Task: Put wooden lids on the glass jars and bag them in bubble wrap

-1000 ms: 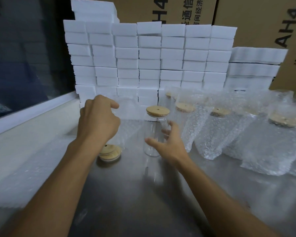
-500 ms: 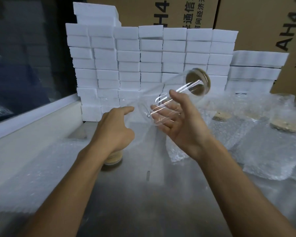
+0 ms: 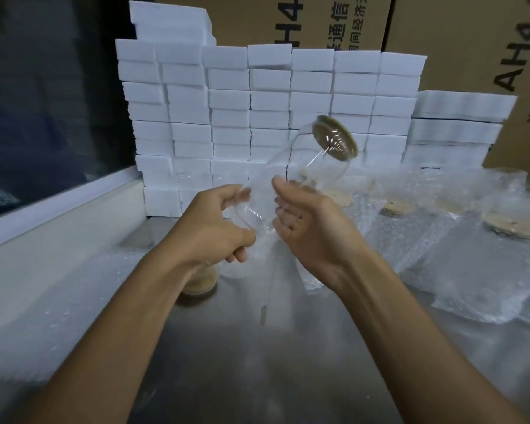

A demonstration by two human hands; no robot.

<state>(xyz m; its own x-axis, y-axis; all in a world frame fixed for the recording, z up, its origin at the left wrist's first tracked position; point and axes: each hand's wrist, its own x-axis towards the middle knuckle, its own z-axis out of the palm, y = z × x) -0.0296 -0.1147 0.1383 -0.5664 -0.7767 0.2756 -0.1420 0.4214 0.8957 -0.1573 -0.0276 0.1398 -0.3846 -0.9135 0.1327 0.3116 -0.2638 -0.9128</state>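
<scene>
Cartons (image 3: 459, 56): I read "AH4" and Chinese characters.
Right hand (image 3: 314, 237): grips lidded jar (image 3: 300, 166), tilted, before cartons.
Left hand (image 3: 214, 231): pinching clear bag (image 3: 259, 240).

The lidded jar (image 3: 300, 175) now tilts in the air above the surface, gripped by the right hand (image 3: 312, 231), while the left hand (image 3: 214, 231) closes beside its base.

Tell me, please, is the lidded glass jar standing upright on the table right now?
No, the glass jar is lifted off the table and tilted, gripped by the right hand, its wooden lid pointing up and away.
</scene>
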